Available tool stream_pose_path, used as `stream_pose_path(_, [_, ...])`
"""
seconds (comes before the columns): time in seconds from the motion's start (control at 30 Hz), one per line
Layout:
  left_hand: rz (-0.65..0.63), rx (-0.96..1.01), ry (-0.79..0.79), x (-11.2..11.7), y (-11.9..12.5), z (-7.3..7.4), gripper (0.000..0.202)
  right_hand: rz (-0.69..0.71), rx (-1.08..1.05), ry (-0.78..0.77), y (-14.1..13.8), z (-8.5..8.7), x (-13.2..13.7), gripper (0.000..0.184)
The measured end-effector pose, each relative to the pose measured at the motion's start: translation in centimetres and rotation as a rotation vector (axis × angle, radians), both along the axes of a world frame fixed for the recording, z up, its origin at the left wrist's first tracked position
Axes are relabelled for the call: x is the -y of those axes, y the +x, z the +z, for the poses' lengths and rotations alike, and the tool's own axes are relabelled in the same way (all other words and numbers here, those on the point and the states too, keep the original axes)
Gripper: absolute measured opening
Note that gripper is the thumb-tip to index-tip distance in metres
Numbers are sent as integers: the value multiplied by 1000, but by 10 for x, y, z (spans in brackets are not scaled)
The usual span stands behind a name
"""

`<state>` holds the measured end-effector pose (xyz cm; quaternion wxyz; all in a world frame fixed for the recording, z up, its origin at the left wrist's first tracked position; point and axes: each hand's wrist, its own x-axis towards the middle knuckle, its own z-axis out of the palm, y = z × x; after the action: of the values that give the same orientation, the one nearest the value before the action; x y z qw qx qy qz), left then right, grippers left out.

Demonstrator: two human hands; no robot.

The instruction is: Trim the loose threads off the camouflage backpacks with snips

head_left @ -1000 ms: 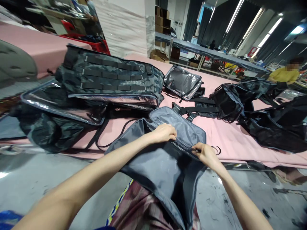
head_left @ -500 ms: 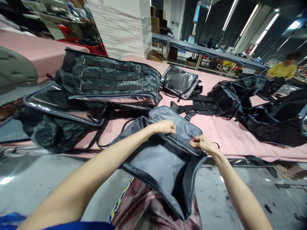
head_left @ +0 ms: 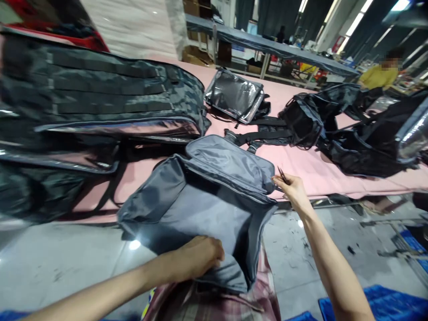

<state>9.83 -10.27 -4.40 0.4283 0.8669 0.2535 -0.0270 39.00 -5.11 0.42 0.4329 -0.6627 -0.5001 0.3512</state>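
From where I stand, the open grey-lined bag (head_left: 207, 211) fills the middle of the frame, its mouth gaping toward the lower centre and its flap (head_left: 230, 158) folded back over the edge of the pink-covered bench (head_left: 321, 174). The left hand (head_left: 200, 256), at the lower centre, has its fingers curled closed on the bag's near rim. The right hand (head_left: 291, 189), right of centre, grips a pair of small dark snips (head_left: 283, 176) with the points sticking upward, and its fingertips are at the flap's corner; whether they pinch the fabric I can't tell. Below the bag, at the bottom centre, shows some plaid cloth (head_left: 174, 307). A big camouflage backpack (head_left: 113, 76) lies across the upper left, with a red crate (head_left: 96, 41) behind it. A shiny clear-faced bag (head_left: 234, 96) sits above the centre, and dark backpacks (head_left: 371, 151) are heaped at the right. In the upper right there's a person in a yellow top (head_left: 377, 77), near the end of another bench (head_left: 267, 42) running along the back.
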Motion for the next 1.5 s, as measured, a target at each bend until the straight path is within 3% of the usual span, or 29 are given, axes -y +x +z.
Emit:
stream_pose_path(0.1, [57,30,40,-15,24,9,23,-124,39,51,19,-7,35,32])
stream_pose_path(0.23, [177,123,31,-28,63,22,25,-311,-58,-39,34,-31,81,38])
stream_pose_path(0.33, [218,253,12,-29,81,31,24,-262,-320,-39,34,-38,101,38])
stream_pose_path(0.5, [262,478,-115,-17,118,48,38,-140,-590,95,13,-12,101,30])
stream_pose_path(0.6, [183,407,-236,-3,143,54,48,-115,-564,111,0,5,97,33])
stream_pose_path(0.67, [133,314,-277,5,148,53,35,-103,-546,101,-2,8,98,35])
stream_pose_path(0.77, [14,252,-119,10,124,44,17,-155,-429,176,8,0,109,28])
stream_pose_path(0.83, [-27,188,125,11,86,37,17,-188,-202,247,15,-11,118,17])
stream_pose_path(0.87, [-22,127,243,11,62,35,16,-134,-54,238,16,-16,121,14])
stream_pose_path(0.93, [31,-14,387,16,10,32,16,169,130,195,8,-23,127,20])
stream_pose_path(1.0, [83,-88,402,26,-36,32,15,523,247,132,-12,-24,131,38])
stream_pose_path(1.1, [223,-113,439,46,-83,33,20,873,408,-17,-48,-19,134,57])
stream_pose_path(1.2, [358,-182,482,65,-100,28,27,983,488,-120,-67,-20,136,60])
stream_pose_path(1.3, [416,-244,438,76,-104,22,27,1010,503,-123,-64,-26,138,63])
stream_pose_path(1.4, [418,-273,406,80,-103,22,26,1012,506,-109,-56,-33,142,65])
stream_pose_path(1.5, [364,-305,347,69,-100,31,25,997,484,-104,-53,-34,146,65])
